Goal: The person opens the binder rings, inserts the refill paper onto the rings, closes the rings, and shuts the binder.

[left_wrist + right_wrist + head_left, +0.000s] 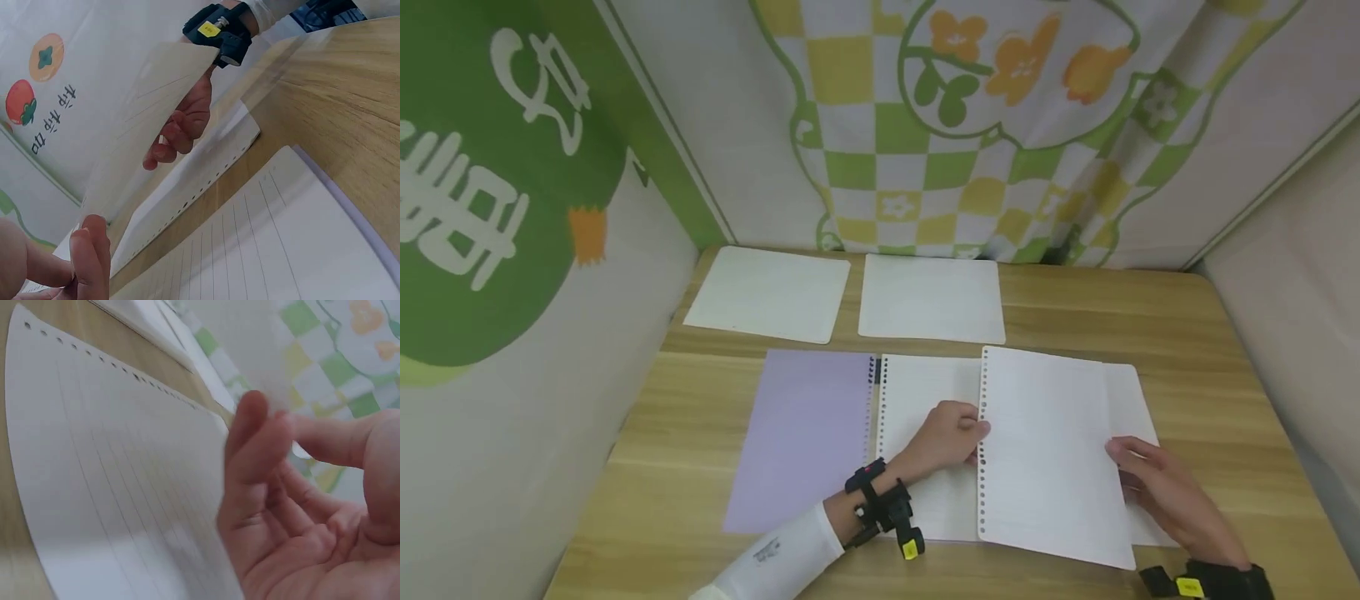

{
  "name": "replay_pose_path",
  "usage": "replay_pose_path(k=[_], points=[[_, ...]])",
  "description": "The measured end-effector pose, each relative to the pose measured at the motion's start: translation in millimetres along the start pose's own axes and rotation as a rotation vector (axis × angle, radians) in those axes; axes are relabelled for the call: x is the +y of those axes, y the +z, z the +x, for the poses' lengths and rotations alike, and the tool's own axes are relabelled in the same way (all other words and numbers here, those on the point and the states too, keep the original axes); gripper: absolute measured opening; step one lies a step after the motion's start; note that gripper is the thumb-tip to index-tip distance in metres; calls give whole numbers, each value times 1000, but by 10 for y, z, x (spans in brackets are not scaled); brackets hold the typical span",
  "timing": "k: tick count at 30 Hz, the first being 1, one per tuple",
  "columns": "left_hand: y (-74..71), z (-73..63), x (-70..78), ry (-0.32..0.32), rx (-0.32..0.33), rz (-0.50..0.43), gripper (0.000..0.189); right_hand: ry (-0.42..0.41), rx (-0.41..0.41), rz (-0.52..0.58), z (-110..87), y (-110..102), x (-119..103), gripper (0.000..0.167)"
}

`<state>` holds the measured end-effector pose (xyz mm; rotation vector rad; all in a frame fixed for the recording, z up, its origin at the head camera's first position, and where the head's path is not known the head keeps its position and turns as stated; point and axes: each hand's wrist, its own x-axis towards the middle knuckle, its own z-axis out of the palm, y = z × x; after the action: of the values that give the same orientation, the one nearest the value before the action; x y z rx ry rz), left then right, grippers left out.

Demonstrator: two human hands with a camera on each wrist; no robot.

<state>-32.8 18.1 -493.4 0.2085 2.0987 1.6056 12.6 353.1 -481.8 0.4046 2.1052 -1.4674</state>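
Both hands hold a white loose-leaf sheet (pixel 1045 467) up over the other papers. My left hand (pixel 951 433) pinches its hole-punched left edge between thumb and fingers. On the opposite edge, the thumb and fingers of my right hand (pixel 1172 492) grip the paper. Faint ruled lines show on the raised sheet (pixel 137 119) in the left wrist view. Under it lies a white punched page stack (pixel 925 517), partly covered by the left hand. A purple cover (pixel 805 442), also punched along its edge, lies flat to the left. Another white sheet (pixel 1131 400) peeks out behind the raised one.
Two white rectangular sheets (pixel 775 292) lie side by side along the back of the wooden table (pixel 1210 358). A patterned curtain (pixel 962 167) hangs behind, and white walls flank both sides. Each wrist carries a black camera mount (pixel 887 508).
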Motion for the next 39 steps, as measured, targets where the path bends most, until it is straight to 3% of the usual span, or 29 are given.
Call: replay_pose_path(k=[8,17,21,26,28,31,34,39], points=[[-286,-185,-98,-53,54,52,35,-69,140,-136,141,371,-210,59],[-510,-363,-219,-95,126,25,20,-78,178,-106,231,724,-333,52],[-641,-429,-272,-83,180,75,37,-88,181,-75,262,877,-375,50],[-843,-519,-316,-13,296,228,44,-113,164,-42,326,1054,-444,44],[-912,-544,-321,38,320,330,49,-110,154,-30,350,1118,-472,43],[-1002,-564,-338,107,305,507,59,-101,142,-27,382,1205,-509,43],[-1065,-582,-364,137,257,662,62,-103,136,-25,409,1274,-532,41],[-1115,-636,-383,117,198,735,63,-121,133,-33,449,1352,-552,38]])
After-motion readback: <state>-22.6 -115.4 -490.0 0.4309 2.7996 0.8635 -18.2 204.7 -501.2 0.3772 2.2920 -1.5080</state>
